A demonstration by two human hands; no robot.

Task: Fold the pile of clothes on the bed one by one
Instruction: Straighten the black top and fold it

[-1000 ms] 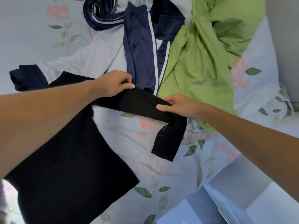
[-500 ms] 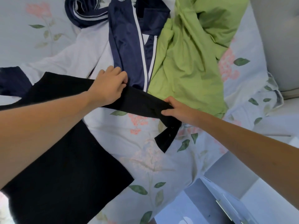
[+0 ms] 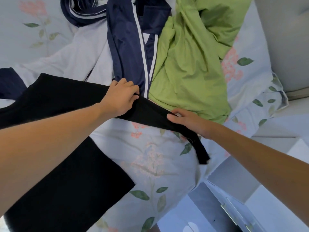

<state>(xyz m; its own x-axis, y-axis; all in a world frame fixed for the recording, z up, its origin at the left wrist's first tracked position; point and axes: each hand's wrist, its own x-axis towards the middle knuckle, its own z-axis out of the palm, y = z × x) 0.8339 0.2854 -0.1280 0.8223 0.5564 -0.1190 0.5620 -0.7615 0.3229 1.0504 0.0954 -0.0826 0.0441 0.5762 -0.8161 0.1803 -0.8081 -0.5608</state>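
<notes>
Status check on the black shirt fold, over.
Left hand grips black shirt at the sleeve root. Right hand pinches the sleeve further out. Green garment and navy jacket lie just beyond, unfolded.

so the black garment's sleeve [image 3: 150,113] is now way narrower than 1 second ago, its hanging end bunched into a thin strip. Right hand [image 3: 189,121] pinches it a bit nearer the end; left hand [image 3: 120,97] grips tighter.
</notes>
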